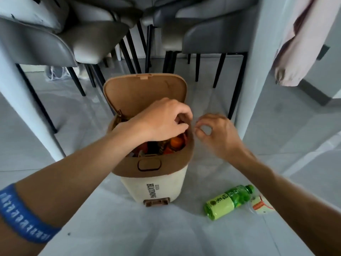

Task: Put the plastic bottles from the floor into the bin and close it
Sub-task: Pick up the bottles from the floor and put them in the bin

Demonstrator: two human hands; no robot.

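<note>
The bin (153, 174) is seen standing on the floor (103, 218) with its lid (144, 93) raised. The left hand (162, 121) is held over the opening, fingers curled; what its grip holds cannot be told. The right hand (217, 133) is pinched shut beside the rim, seemingly on nothing, while a green bottle (228, 202) is left lying near the bin.

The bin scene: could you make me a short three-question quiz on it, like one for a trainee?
1. True or false: the bin's lid is shut.
2. Which colour is the whole bottle lying on the floor? A) green B) red C) blue
3. Fill in: the left hand is over the bin's ______ mouth, while the right hand is beside the rim.

Key: 1 false, the lid stands raised. 2 A; it lies right of the bin, beside a clear crumpled one. 3 open.
</note>
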